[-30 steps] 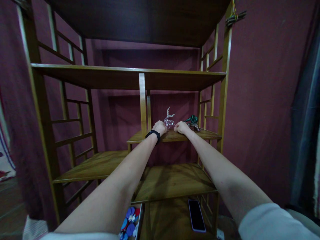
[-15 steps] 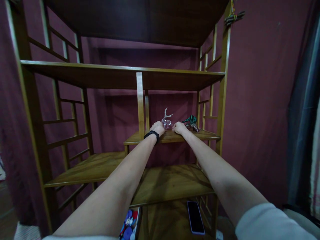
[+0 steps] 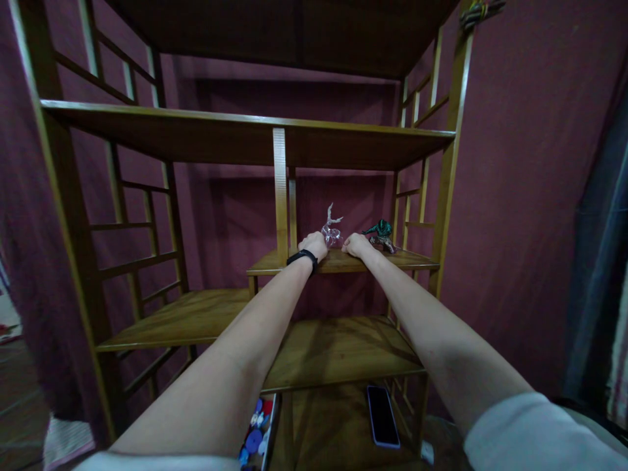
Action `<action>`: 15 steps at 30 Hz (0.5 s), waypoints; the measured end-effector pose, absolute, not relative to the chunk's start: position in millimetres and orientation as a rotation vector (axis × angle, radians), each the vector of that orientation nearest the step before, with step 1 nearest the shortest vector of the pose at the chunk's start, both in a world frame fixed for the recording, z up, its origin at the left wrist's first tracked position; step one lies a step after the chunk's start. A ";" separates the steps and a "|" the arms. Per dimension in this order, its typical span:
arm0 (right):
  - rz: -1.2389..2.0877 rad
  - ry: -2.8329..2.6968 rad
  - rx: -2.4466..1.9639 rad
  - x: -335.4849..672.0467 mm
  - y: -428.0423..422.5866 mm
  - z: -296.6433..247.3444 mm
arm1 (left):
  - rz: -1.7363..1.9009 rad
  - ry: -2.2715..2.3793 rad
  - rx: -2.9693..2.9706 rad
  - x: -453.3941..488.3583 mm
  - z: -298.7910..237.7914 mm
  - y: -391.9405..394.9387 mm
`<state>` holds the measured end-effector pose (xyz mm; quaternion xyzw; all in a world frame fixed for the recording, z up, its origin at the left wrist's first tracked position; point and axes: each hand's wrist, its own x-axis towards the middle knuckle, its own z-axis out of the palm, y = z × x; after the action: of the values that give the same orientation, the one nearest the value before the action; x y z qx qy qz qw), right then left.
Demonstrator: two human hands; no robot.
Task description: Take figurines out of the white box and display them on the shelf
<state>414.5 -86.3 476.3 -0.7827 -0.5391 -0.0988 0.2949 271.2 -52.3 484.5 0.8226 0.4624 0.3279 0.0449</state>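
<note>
So the left hand [image 3: 314,245] is curled up just left of centre frame, black wristband [image 3: 302,257] on the wrist, knuckles right against the little clear glass deer figurine [image 3: 332,229]. The right hand [image 3: 357,244] sits on the other side of it, also curled, with barely any gap. Honestly I can't tell whether either hand is pinching the deer or just resting beside it, since the fingers are hidden behind the knuckles.

What's changed over the last second? Not much at the hands. They stay parked either side of the deer on the small raised shelf [image 3: 417,263]. The deer stays upright, antlers up, at the same spot on the wood. Mostly the view drifts, so the whole shelving unit slides a bit in frame. My read is that the deer is sitting on the shelf with its base down, not being carried.

Further out there's a green figurine [image 3: 381,230] just right of the right hand, a phone [image 3: 383,415] lying flat at the bottom, and a box of coloured discs [image 3: 255,435] at lower centre.
</note>
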 end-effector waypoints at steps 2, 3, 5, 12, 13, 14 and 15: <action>-0.252 -1.436 -2.084 414.0 -87.6 476.9 | 1.008 1.417 2.508 271.1 484.2 -51.5; -0.247 -1.434 -2.085 413.9 -88.0 477.1 | 1.010 1.429 2.504 271.2 484.2 -51.3; -0.237 -1.429 -2.089 414.0 -88.2 477.3 | 1.013 1.457 2.498 271.3 484.1 -51.4; -0.259 -1.423 -2.102 413.2 -83.5 475.0 | 1.037 1.444 2.525 271.0 483.4 -55.1; -0.263 -1.425 -2.105 412.7 -83.2 474.8 | 1.040 1.438 2.515 270.8 483.4 -55.6; -0.266 -1.429 -2.108 412.1 -83.2 474.7 | 1.034 1.423 2.495 270.6 483.5 -56.1; -0.268 -1.435 -2.111 411.4 -83.4 474.8 | 1.019 1.399 2.469 270.4 483.6 -56.4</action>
<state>411.4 -83.4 474.8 -0.7888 -0.5361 -0.1000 0.2836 270.4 -56.4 483.6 0.8171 0.4631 0.3373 0.0633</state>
